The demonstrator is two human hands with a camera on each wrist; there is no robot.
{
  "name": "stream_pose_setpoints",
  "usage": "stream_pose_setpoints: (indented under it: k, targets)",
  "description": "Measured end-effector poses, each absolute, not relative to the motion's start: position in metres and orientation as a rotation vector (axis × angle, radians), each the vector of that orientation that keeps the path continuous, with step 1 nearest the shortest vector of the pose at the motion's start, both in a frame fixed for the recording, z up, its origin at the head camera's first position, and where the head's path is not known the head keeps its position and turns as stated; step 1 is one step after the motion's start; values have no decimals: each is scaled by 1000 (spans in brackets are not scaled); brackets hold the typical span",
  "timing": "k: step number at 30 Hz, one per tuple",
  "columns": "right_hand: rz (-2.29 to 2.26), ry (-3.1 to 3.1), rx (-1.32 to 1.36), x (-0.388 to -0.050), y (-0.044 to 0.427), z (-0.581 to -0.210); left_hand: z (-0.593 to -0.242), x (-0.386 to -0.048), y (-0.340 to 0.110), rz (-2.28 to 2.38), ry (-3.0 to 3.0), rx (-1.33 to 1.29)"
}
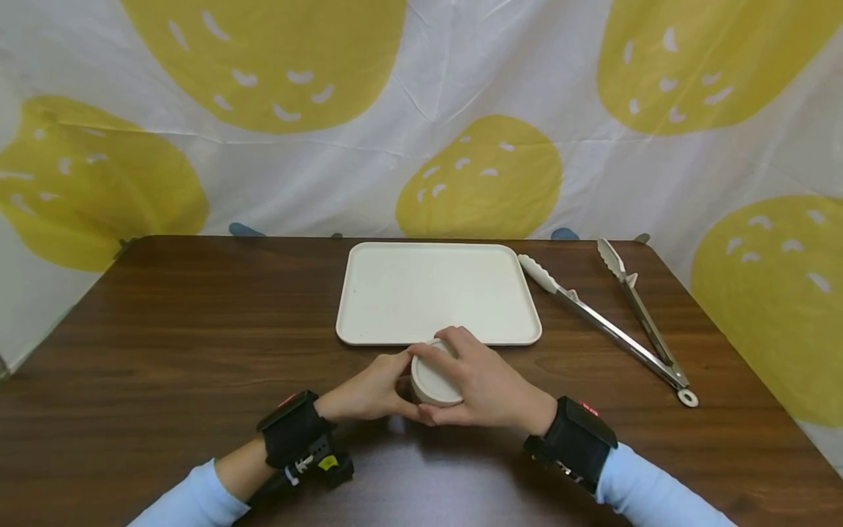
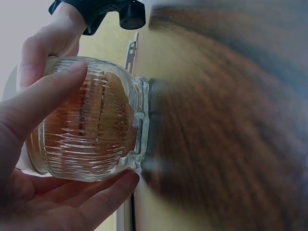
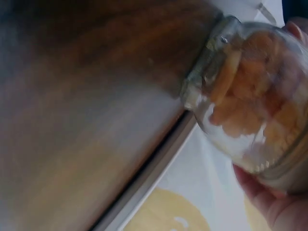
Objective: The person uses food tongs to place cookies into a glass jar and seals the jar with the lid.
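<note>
A ribbed glass jar point(image 2: 91, 130) stands on the table just in front of the tray. Orange-brown pieces point(image 3: 248, 91), possibly biscuits or crackers, show through its glass. On top sits a round white lid point(image 1: 435, 377). My left hand point(image 1: 372, 386) grips the jar's side, its thumb and fingers around the glass. From the right, my right hand point(image 1: 484, 382) grips the lid, its fingers curved over the top and rim. In the head view both hands hide most of the glass body.
Behind the jar lies a white rectangular tray point(image 1: 437, 293). Spread metal tongs point(image 1: 615, 334) with pale tips lie at the right, one tip by the tray's corner. A patterned curtain point(image 1: 481, 176) hangs behind the brown wooden table point(image 1: 217, 315).
</note>
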State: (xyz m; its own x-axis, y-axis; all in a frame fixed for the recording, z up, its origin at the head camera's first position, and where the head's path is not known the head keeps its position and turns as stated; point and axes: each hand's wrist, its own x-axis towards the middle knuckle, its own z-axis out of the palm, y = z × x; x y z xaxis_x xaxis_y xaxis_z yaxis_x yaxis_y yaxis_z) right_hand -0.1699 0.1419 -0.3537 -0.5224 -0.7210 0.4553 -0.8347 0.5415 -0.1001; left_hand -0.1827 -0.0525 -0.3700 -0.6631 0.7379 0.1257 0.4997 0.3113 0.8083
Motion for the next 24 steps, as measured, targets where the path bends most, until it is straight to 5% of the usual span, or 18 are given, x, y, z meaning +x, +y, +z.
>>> stream_pose_setpoints:
  k: [19, 24]
  targets:
    - [144, -2513, 678, -142, 114, -356, -372, -184, -52, 1209, 2409, 1198]
    - [235, -2655, 802, -141, 120, -345, -373, -185, -51, 1195, 2418, 1242]
